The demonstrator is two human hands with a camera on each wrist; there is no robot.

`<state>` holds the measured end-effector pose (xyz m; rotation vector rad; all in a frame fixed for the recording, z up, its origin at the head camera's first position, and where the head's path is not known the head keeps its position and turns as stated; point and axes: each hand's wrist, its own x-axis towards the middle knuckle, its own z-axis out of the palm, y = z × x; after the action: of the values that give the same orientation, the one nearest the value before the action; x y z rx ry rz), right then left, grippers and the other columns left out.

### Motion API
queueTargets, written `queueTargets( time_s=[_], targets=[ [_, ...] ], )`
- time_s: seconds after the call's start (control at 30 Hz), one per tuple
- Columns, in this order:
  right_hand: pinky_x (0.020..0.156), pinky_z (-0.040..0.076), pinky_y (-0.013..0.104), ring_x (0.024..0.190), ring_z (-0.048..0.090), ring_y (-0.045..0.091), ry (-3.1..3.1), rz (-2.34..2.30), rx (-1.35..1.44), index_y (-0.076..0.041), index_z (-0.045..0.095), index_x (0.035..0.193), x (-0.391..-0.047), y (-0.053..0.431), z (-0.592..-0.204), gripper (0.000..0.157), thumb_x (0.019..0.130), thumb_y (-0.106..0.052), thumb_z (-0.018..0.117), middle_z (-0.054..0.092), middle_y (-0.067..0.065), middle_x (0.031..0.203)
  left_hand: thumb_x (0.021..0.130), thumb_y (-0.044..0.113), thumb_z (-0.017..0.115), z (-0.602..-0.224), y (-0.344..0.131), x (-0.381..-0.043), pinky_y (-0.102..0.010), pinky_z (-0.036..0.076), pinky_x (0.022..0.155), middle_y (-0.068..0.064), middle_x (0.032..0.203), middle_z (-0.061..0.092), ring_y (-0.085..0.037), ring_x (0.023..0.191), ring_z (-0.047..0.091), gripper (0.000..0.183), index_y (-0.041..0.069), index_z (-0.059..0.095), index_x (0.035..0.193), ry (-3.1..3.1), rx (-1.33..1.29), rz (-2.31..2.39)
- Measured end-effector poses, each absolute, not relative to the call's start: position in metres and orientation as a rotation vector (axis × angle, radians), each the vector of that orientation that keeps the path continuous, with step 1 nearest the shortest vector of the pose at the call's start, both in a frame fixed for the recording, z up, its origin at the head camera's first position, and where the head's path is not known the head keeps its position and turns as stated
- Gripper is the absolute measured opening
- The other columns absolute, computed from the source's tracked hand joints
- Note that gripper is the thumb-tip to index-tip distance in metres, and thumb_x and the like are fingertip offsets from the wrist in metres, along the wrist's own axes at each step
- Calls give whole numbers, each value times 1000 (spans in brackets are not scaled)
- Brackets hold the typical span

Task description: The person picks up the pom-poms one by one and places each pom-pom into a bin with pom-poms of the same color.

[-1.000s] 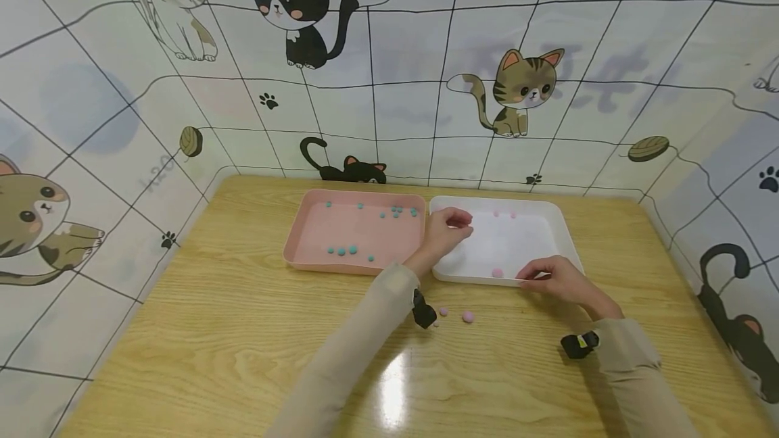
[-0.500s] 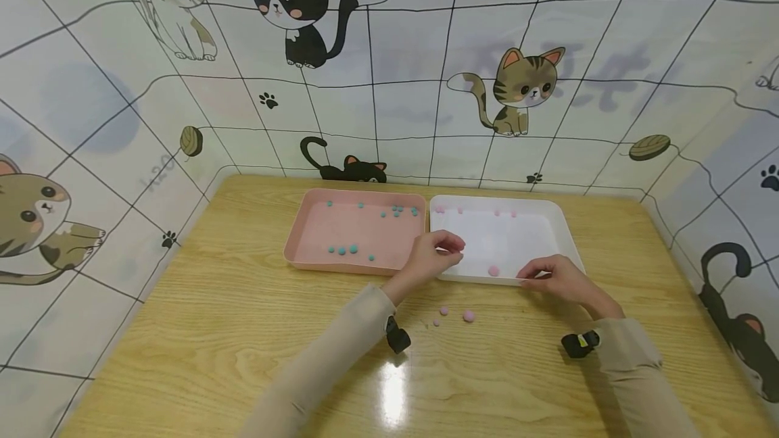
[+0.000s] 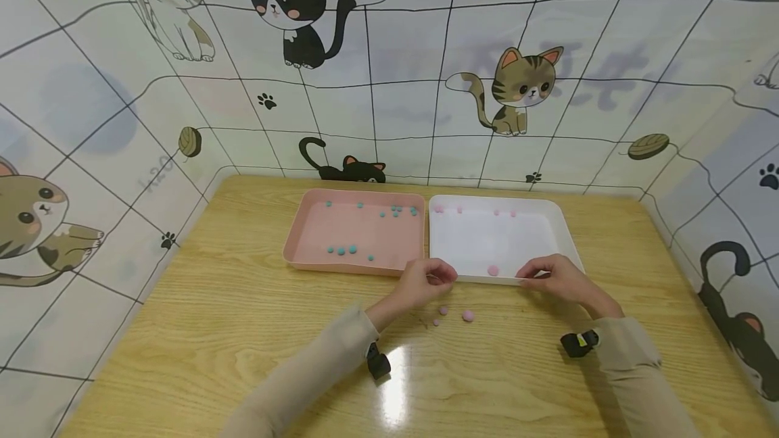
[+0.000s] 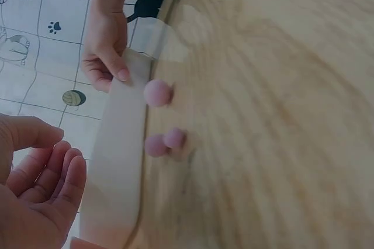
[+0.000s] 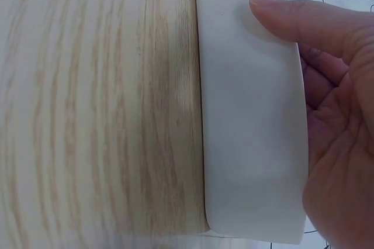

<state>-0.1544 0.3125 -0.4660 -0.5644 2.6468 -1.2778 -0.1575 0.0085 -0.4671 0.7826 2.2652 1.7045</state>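
Observation:
My right hand (image 3: 556,277) pinches the near wall of the white tray (image 3: 517,242), thumb (image 5: 277,18) outside and fingers behind the wall in the right wrist view. At the tray's front left corner is my left hand (image 3: 424,282), its fingers loosely bent. The left wrist view shows that hand's thumb (image 4: 38,132) close to the fingertips and nothing held. On the table in front of the tray lie a larger pink ball (image 3: 468,316), a smaller pink ball (image 3: 443,311) and a tiny pink ball (image 3: 435,322). Inside the tray, one pink ball (image 3: 493,270) sits near the front; several others line the back.
A pink tray (image 3: 322,264) stands against the white tray's left side, with several small teal balls (image 3: 353,249) scattered in it. Both trays sit toward the back of the wooden table (image 3: 213,330). Behind and beside it rises a cat-patterned sheet (image 3: 408,53).
My left hand has drawn back from over the white tray's rear left to its front edge, uncovering pink balls at the back. The right hand keeps its grip on the wall.

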Motion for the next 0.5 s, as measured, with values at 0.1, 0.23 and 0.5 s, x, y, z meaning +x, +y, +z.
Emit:
queueTargets(
  time_s=[0.1,0.23,0.5],
  targets=[
    [66,49,19,73,56,1,2648,-1269,-555,-5,71,83,-155,312,-465,8,80,2,70,66,-3,78,81,-7,66,-473,6,-154,-18,52,71,-11,87,67,-8,77,60,10,-4,67,91,2270,780,1681],
    [65,49,19,74,56,1,2646,-1256,-562,-3,71,84,-155,313,-465,6,80,1,70,67,-1,79,81,-8,66,-477,3,-151,-19,51,71,-14,89,66,-14,79,61,12,-6,67,93,2266,815,1653],
    [66,50,19,74,56,1,2660,-1244,-561,-1,71,85,-156,314,-468,7,81,4,68,66,-1,78,78,-11,66,-483,4,-146,-18,51,71,-15,89,66,-27,83,63,16,-6,66,94,2258,818,1585]
  ],
)
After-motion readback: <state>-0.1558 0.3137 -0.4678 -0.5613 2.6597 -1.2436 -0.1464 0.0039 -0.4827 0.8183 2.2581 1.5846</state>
